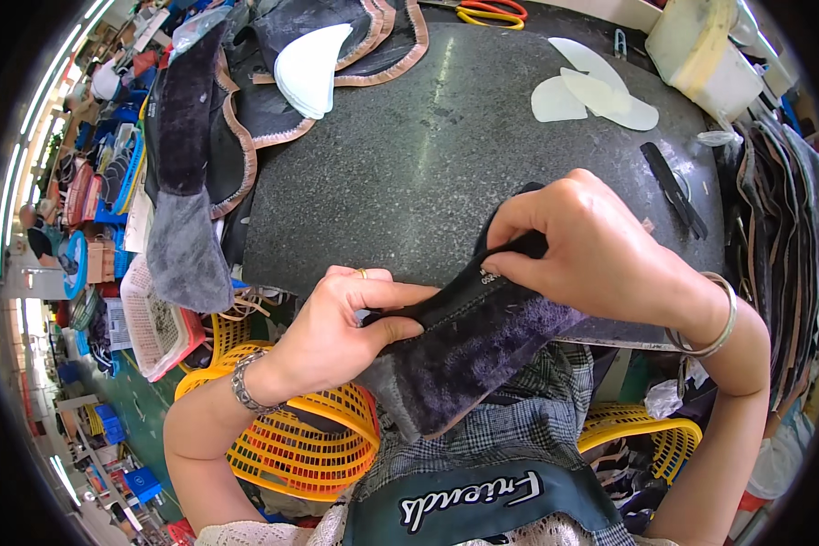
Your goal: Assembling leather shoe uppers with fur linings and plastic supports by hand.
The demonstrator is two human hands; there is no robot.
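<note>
Between my hands is a dark shoe upper (482,350) with a black lining edge and purplish-black plush, ending in a grey fuzzy part at its lower left. My left hand (341,318) pinches the black edge near that grey end, thumb and forefinger together. Farther right, my right hand (578,250) grips the same edge between thumb and curled fingers. The piece hangs at the near edge of the dark worktable (364,209), over my lap. What lies under the fingertips is hidden.
More plush uppers (187,146) lie at the left, beside stacked white shaped pieces (311,68). Cream pieces (596,91), a black strip tool (673,191) and orange-handled scissors (491,13) lie farther back. Yellow baskets (305,446) stand below; stacked dark pieces (778,246) are at right.
</note>
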